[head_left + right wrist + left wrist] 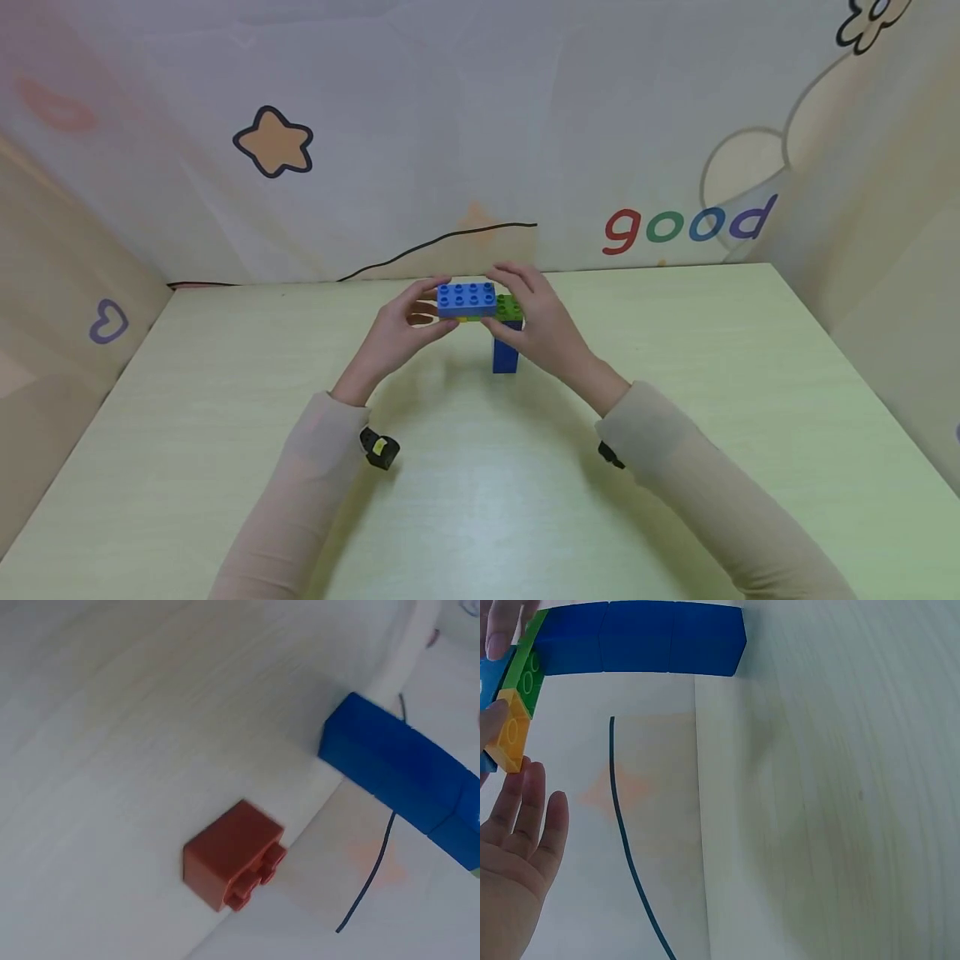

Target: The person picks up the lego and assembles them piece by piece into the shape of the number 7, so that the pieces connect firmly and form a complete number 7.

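A light blue eight-stud brick (467, 300) lies at the top of a stack, held at its left end by my left hand (397, 333), thumb in front and index finger behind. My right hand (536, 325) pinches its right end. Beneath it is a green brick (509, 307) on a column of dark blue bricks (505, 354) standing on the table. In the left wrist view, a yellow brick (513, 733) sits beside the green one, under the light blue brick. My left hand's other fingers (532, 806) reach out loosely below it.
A reddish-brown brick (232, 855) with studs stands on the table near the dark blue column in the right wrist view. The pale table (480, 500) meets a printed cloth backdrop (420, 125) at its back edge, close behind the stack.
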A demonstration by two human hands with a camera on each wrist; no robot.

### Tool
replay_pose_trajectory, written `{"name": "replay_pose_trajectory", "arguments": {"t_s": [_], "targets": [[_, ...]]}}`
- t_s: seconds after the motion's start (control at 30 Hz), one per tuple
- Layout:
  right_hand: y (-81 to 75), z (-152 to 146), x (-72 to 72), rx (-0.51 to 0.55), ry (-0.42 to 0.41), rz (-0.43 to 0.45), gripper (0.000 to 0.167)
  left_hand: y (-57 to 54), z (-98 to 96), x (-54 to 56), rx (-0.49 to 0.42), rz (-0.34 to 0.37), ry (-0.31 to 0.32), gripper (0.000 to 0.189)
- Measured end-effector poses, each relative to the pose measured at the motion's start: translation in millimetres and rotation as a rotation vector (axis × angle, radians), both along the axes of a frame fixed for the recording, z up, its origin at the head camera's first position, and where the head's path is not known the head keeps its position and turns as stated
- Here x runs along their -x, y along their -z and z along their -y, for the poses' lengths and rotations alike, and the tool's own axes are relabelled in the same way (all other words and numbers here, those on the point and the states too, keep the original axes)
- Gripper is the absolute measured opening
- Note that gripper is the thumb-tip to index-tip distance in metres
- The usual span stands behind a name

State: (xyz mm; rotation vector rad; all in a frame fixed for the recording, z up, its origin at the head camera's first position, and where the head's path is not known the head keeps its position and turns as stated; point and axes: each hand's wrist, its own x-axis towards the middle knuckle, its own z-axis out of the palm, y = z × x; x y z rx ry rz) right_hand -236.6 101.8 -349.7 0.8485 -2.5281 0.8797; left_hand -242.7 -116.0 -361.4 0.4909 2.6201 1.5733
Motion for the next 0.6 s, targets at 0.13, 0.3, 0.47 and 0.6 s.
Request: {"name": "replay_pose_trajectory", "arguments": {"t_s": [0.13, 0.3, 0.47, 0.6], "targets": [[4.7, 2.3, 1.4, -0.221, -0.036, -0.414, 0.056, -0.4, 0.9, -0.5, -0.012, -0.003, 0.009, 0.060], [9.9, 7.5, 4.9, -0.328, -0.032, -0.619, 0.051, -0.7, 0.8, -2.0, -0.027, 0.014, 0.009, 0.061], [14.2, 10.3, 5.5, -0.325, -0.015, -0.629, 0.047, -0.6, -1.3, -2.7, -0.063, 0.022, 0.015, 0.060], [17.0, 10.5, 5.8, -0.310, -0.007, -0.631, 0.046, 0.1, -2.6, -2.5, -0.072, 0.026, 0.014, 0.059]]}}
